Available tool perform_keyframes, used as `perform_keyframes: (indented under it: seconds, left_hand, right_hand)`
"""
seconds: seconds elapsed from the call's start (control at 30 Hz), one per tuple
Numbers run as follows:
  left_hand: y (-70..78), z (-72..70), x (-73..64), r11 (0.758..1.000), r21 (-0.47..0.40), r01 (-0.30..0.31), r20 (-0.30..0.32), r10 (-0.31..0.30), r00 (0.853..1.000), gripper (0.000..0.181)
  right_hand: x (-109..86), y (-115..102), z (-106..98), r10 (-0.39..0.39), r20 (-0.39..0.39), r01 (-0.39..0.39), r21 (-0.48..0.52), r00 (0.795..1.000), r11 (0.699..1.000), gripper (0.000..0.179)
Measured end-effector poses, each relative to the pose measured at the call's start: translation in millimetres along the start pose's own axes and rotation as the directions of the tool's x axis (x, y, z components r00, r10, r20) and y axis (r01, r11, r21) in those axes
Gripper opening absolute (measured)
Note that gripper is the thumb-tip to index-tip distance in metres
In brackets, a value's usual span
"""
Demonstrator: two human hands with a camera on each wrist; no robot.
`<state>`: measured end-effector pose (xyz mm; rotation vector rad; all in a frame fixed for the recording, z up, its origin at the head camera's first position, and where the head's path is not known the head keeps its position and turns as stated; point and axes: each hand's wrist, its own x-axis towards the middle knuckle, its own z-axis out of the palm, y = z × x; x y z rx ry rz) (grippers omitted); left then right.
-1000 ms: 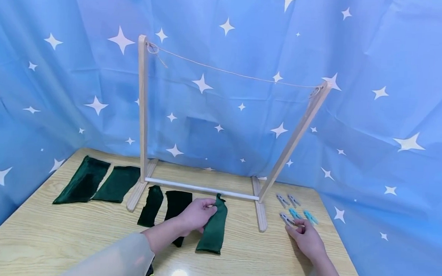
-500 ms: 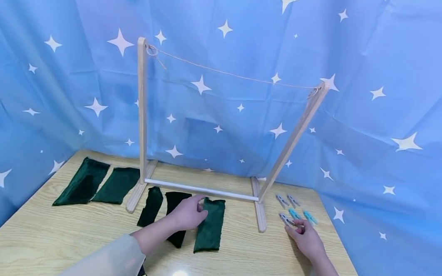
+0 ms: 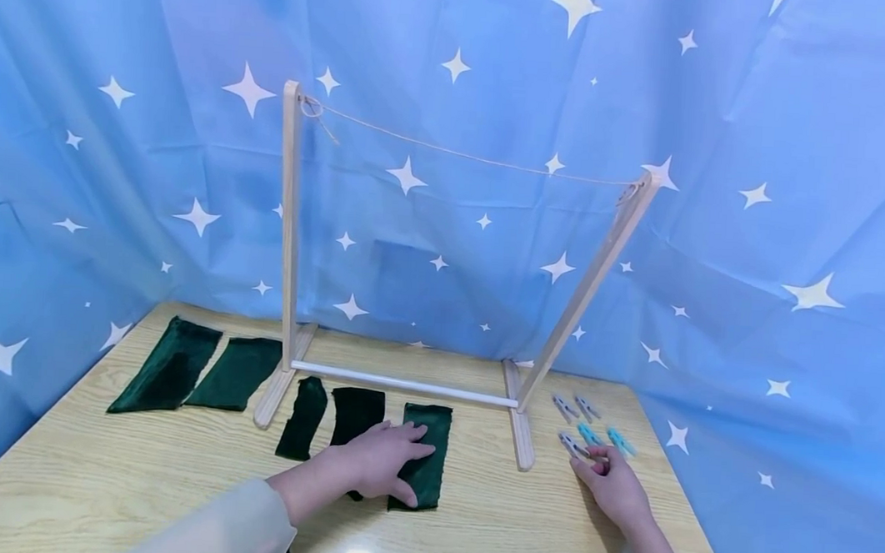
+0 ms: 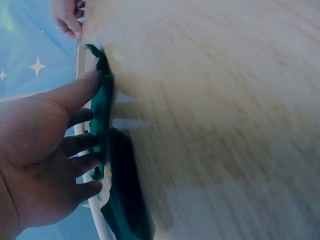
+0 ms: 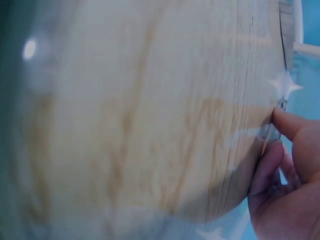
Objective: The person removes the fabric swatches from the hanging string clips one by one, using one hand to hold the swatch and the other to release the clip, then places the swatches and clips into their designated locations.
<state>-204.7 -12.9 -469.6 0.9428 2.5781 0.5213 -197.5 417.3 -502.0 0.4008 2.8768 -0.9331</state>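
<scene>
My left hand point(image 3: 387, 466), fingers spread, rests on a dark green velvet cloth point(image 3: 435, 443) lying flat on the table. In the left wrist view, the thumb and fingers reach across this cloth point(image 4: 101, 107), seen edge-on. Left of it, a darker cloth point(image 3: 356, 410) lies partly hidden under the hand and wrist. At the table's right, my right hand point(image 3: 615, 490) has its thumb and curled fingers round the near end of a grey clothespin point(image 3: 571, 442). In the right wrist view, the thumb and fingers of the right hand point(image 5: 300, 170) come together at the tabletop.
Behind the hands stands a wooden frame point(image 3: 289, 235) with a string point(image 3: 456, 152) tied between its posts. More green cloths point(image 3: 238, 372) lie left. Two turquoise clothespins point(image 3: 620, 441) and two grey clothespins point(image 3: 565, 408) lie beyond my right hand. A starry blue curtain point(image 3: 445, 226) hangs behind.
My left hand has let go of the green cloth's top edge, and the cloth now lies flatter. The hand has moved down with fingers spread over it. My right hand has stayed put.
</scene>
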Motion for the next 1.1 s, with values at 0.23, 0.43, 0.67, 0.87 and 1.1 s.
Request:
perform_keyframes:
  seconds: [0.23, 0.43, 0.67, 0.87, 1.1]
  left_hand:
    - [-4.4, 2.1, 1.1, 1.000, 0.013, 0.009, -0.005, -0.009, 1.000, 0.076]
    - [2.7, -3.9, 0.2, 0.999, -0.010, 0.047, -0.008, -0.048, 0.999, 0.075]
    - [0.6, -4.9, 3.2, 0.999, -0.021, 0.036, 0.003, -0.036, 0.999, 0.075]
    - [-2.1, -5.5, -4.2, 0.997, -0.073, 0.000, -0.056, -0.004, 0.998, 0.077]
    - [-20.8, -20.6, -39.3, 0.990, -0.122, -0.077, -0.305, 0.037, 0.952, 0.071]
  right_hand:
    - [-0.2, -2.5, -0.6, -0.001, -0.005, 0.001, -0.008, 1.000, 1.000, 0.063]
    - [1.8, -1.2, -1.0, -0.014, -0.005, 0.014, -0.017, 1.000, 1.000, 0.057]
    - [4.4, -1.1, -1.2, -0.019, -0.017, 0.018, -0.036, 1.000, 0.999, 0.062]
    - [1.6, 1.5, 0.2, -0.014, -0.012, 0.014, -0.026, 1.000, 1.000, 0.065]
    - [-15.6, -6.5, -14.1, -0.017, -0.042, 0.021, 0.089, 0.999, 0.996, 0.072]
